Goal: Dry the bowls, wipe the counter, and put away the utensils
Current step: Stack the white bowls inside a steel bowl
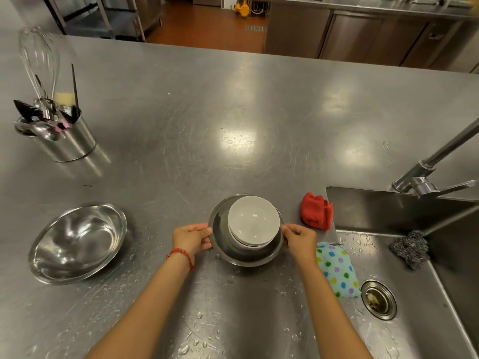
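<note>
1. Left hand [191,238] pinches the left rim of a steel bowl [246,252], thumb on top, fingers curled under the edge.
2. Right hand [300,238] pinches the right rim the same way.
3. Steel bowl sits front centre on the steel counter [233,112]; can't tell if it's lifted or resting.
4. White bowls [254,221] are stacked inside it, at least two, tilted toward the far side.
5. Second, larger steel bowl [77,242] sits apart to the left, upright.
6. Utensil holder [64,138], far left, holds a whisk [39,55], spoons and dark tools.
7. Red cloth [316,211] is bunched at the sink [388,203] corner, just right of the held bowl.
8. Dotted cloth [337,270] hangs over the sink's near-left edge; a scourer [409,248] lies inside.
9. Water droplets cover the counter near the person.
</note>
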Available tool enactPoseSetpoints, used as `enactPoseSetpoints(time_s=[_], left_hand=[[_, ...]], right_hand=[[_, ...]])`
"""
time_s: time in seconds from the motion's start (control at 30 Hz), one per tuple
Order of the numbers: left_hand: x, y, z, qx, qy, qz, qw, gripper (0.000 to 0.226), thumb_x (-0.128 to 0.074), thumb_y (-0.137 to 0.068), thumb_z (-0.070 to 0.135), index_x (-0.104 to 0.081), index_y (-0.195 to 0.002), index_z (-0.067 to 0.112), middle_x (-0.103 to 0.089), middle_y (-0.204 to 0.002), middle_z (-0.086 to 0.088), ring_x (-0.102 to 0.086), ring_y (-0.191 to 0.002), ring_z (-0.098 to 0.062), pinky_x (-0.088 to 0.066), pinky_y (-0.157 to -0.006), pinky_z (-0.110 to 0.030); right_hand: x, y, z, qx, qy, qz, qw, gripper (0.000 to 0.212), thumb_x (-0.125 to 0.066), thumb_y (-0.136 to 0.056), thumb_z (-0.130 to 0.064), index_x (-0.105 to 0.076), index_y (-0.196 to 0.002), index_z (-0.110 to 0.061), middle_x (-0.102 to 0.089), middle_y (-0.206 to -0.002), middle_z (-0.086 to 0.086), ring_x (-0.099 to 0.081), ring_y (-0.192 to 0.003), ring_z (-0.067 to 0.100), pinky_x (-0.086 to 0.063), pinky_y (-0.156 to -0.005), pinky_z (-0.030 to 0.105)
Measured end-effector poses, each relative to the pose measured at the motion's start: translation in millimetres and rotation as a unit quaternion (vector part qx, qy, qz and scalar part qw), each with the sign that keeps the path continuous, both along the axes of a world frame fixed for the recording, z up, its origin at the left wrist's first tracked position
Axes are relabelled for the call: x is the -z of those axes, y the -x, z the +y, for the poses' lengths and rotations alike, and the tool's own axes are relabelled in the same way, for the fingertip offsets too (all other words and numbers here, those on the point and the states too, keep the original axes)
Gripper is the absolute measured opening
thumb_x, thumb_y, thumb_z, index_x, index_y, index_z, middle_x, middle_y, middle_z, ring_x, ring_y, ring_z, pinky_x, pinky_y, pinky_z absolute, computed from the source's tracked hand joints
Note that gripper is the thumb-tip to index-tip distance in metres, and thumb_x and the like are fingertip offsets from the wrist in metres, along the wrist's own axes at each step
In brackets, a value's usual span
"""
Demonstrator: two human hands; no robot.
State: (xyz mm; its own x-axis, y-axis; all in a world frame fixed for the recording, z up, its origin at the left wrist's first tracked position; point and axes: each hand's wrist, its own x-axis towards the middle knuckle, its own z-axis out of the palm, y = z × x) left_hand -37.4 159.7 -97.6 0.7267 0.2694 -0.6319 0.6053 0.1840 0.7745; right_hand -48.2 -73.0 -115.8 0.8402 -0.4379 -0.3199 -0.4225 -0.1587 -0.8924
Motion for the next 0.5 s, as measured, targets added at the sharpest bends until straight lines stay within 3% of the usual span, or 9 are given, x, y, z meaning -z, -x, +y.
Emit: enactPoseSetpoints(time_s=[0.13,0.23,0.37,0.5], left_hand=[[-3,10,10,-0.012,0.005,-0.006,1.0,0.017,-0.06,-0.081,-0.008,-0.064,-0.097,-0.007,-0.064,-0.068,-0.012,-0.061,-0.054,-0.018,-0.055,-0.045,-0.023],[-12,15,17,-0.028,0.01,-0.028,0.999,0.018,-0.06,-0.08,-0.009,-0.063,-0.098,-0.009,-0.062,-0.064,-0.011,-0.06,-0.049,-0.017,-0.053,-0.04,-0.018],[-34,14,30,-0.03,0.013,-0.067,0.997,0.015,-0.057,-0.081,-0.012,-0.061,-0.095,-0.012,-0.062,-0.039,0.001,-0.058,-0.036,-0.007,-0.049,-0.037,-0.015],[-51,15,54,-0.027,0.029,-0.085,0.996,0.011,-0.058,-0.081,-0.012,-0.062,-0.088,-0.005,-0.061,-0.036,0.004,-0.057,-0.034,-0.003,-0.05,-0.038,-0.015]], right_hand=[[-3,5,11,-0.009,0.011,-0.015,1.0,0.012,-0.062,-0.083,-0.002,-0.072,-0.087,0.003,-0.064,-0.067,0.008,-0.054,-0.062,0.017,-0.049,-0.066,0.035],[-12,9,19,-0.012,0.01,-0.029,0.999,0.012,-0.061,-0.082,-0.001,-0.071,-0.084,0.005,-0.06,-0.06,0.016,-0.052,-0.061,0.019,-0.048,-0.062,0.034],[-33,7,31,-0.041,0.021,-0.056,0.997,0.016,-0.059,-0.083,-0.002,-0.07,-0.07,-0.003,-0.053,-0.052,0.007,-0.044,-0.051,0.016,-0.042,-0.056,0.03],[-53,5,54,-0.036,0.006,-0.098,0.995,0.018,-0.059,-0.081,0.002,-0.065,-0.073,0.016,-0.05,-0.056,0.013,-0.039,-0.05,0.017,-0.038,-0.057,0.033]])
